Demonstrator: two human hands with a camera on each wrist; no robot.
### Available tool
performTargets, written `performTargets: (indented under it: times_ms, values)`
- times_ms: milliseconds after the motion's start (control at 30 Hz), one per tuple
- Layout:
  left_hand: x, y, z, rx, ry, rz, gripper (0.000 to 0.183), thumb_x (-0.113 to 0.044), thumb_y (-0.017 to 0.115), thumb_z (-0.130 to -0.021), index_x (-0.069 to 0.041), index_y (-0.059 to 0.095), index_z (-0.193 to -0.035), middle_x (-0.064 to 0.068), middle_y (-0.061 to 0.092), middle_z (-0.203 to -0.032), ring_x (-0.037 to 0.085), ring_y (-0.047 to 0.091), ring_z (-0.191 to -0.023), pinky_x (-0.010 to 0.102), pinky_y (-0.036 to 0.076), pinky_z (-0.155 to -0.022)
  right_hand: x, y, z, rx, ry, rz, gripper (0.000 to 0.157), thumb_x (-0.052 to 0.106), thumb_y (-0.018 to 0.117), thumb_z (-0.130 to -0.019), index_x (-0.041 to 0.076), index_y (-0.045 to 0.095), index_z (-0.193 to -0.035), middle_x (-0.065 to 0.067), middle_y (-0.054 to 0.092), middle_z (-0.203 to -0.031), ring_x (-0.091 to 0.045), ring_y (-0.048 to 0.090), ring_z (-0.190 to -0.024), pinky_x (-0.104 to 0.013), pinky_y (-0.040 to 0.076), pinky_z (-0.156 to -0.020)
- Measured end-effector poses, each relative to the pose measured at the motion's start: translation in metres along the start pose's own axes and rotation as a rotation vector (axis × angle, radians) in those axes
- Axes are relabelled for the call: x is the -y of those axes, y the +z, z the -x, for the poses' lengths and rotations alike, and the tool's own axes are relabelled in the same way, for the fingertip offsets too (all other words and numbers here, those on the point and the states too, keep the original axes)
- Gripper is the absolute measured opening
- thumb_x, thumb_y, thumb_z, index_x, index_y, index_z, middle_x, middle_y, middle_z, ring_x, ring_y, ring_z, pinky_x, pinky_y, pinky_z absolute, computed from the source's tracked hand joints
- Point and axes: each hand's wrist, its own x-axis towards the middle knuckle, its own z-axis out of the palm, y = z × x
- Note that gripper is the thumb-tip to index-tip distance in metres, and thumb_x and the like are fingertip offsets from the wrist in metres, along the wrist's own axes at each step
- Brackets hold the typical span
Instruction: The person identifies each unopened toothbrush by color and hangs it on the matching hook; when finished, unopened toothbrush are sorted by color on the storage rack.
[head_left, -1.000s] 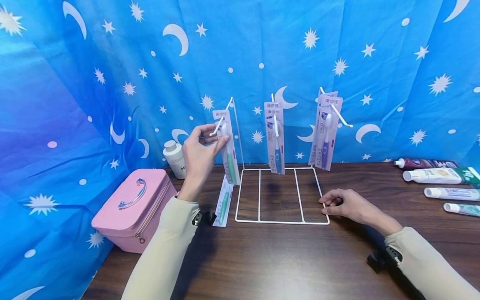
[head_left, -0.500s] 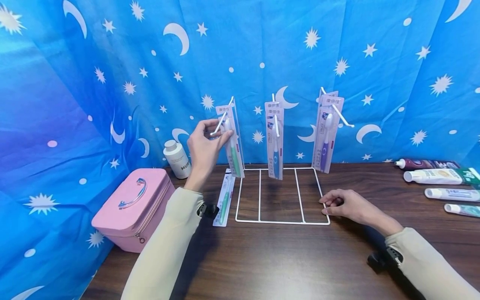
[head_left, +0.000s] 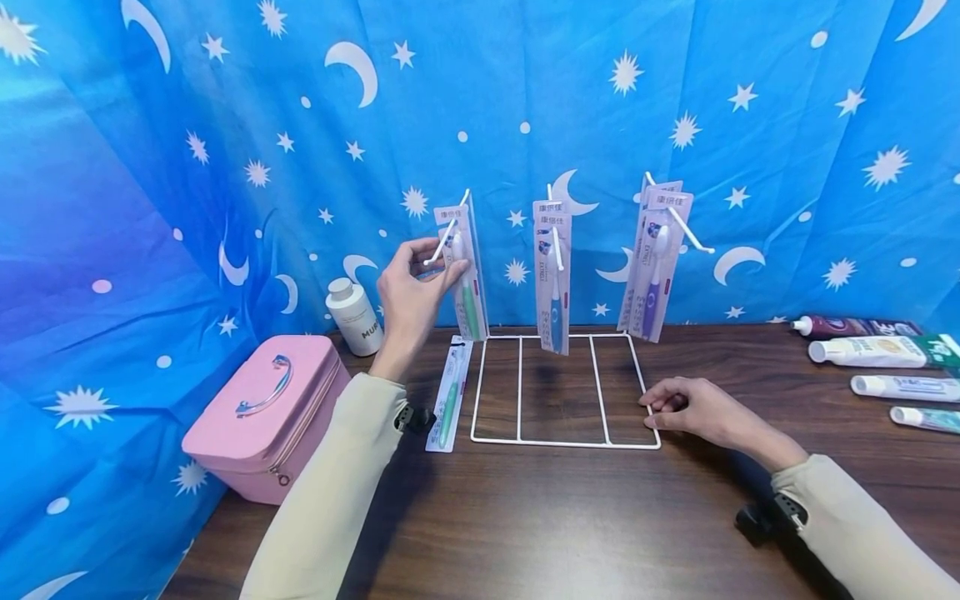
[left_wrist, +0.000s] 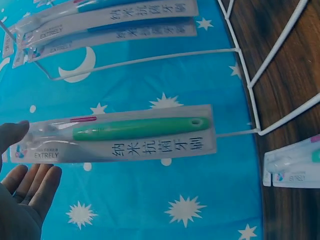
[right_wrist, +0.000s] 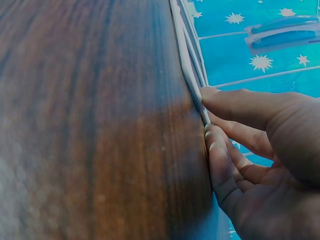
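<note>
A packaged green toothbrush hangs on the left hook of a white wire display rack. My left hand pinches it by its upper part, thumb on one side and fingers on the other. My right hand pinches the right front corner of the rack's base wire against the table. Packaged blue toothbrushes hang on the middle hook and packaged purple toothbrushes on the right hook. Another packaged green toothbrush lies on the table beside the rack's left side.
Left of the rack stand a pink case and a white bottle. Several toothpaste tubes lie at the right. Behind the rack hangs a blue cloth with moons and stars. The dark wooden table extends toward me.
My left hand has moved slightly right and up, taking the green toothbrush package farther back along its hook. The hanging blue and purple packages have swung a little. My right hand stays in place.
</note>
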Motion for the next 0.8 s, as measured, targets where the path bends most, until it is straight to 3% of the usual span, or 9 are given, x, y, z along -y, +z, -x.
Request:
performTargets:
  times_ms: [200, 333, 467, 667, 800]
  values:
    - [0.012, -0.008, 0.007, 0.023, 0.019, 0.019, 0.04, -0.02, 0.082, -0.078, -0.008, 0.064, -0.113, 0.01, 0.069, -0.102, 0.022, 0.067, -0.093, 0.032, 0.054, -0.079, 0.0, -0.001, 0.0, 0.001, -0.004, -0.004, 0.029, 0.025, 0.078, -0.082, 0.008, 0.07, -0.104, 0.002, 0.061, -0.083, -0.016, 0.053, -0.075, -0.027, 0.043, -0.066]
    - [0.025, -0.015, 0.013, 0.032, -0.002, -0.019, 0.038, -0.019, 0.081, -0.08, -0.007, 0.065, -0.112, 0.009, 0.069, -0.105, 0.024, 0.066, -0.094, 0.038, 0.054, -0.08, 0.001, -0.001, 0.0, 0.002, -0.009, -0.006, 0.029, 0.026, 0.078, -0.082, 0.008, 0.07, -0.104, 0.002, 0.061, -0.083, -0.016, 0.052, -0.076, -0.027, 0.043, -0.065]
    - [0.039, -0.017, 0.02, 0.037, -0.059, -0.092, 0.037, -0.019, 0.081, -0.079, -0.007, 0.066, -0.112, 0.007, 0.07, -0.105, 0.02, 0.066, -0.093, 0.032, 0.054, -0.078, 0.001, -0.001, 0.0, 0.0, -0.003, -0.003, 0.03, 0.027, 0.078, -0.082, 0.009, 0.071, -0.105, 0.002, 0.061, -0.084, -0.016, 0.052, -0.076, -0.027, 0.043, -0.065]
    - [0.062, -0.019, 0.03, 0.057, -0.152, -0.18, 0.038, -0.018, 0.081, -0.079, -0.004, 0.067, -0.11, 0.008, 0.07, -0.104, 0.025, 0.067, -0.092, 0.038, 0.051, -0.081, 0.001, 0.0, 0.0, -0.002, -0.005, -0.01, 0.029, 0.026, 0.078, -0.082, 0.008, 0.07, -0.104, 0.001, 0.061, -0.083, -0.016, 0.052, -0.075, -0.027, 0.042, -0.065]
    - [0.077, -0.019, 0.035, 0.094, -0.245, -0.208, 0.04, -0.021, 0.082, -0.078, -0.003, 0.068, -0.11, 0.011, 0.071, -0.103, 0.024, 0.068, -0.091, 0.035, 0.051, -0.081, 0.001, 0.0, 0.0, -0.004, -0.006, -0.011, 0.029, 0.026, 0.078, -0.082, 0.008, 0.07, -0.104, 0.001, 0.061, -0.083, -0.016, 0.052, -0.075, -0.027, 0.042, -0.064]
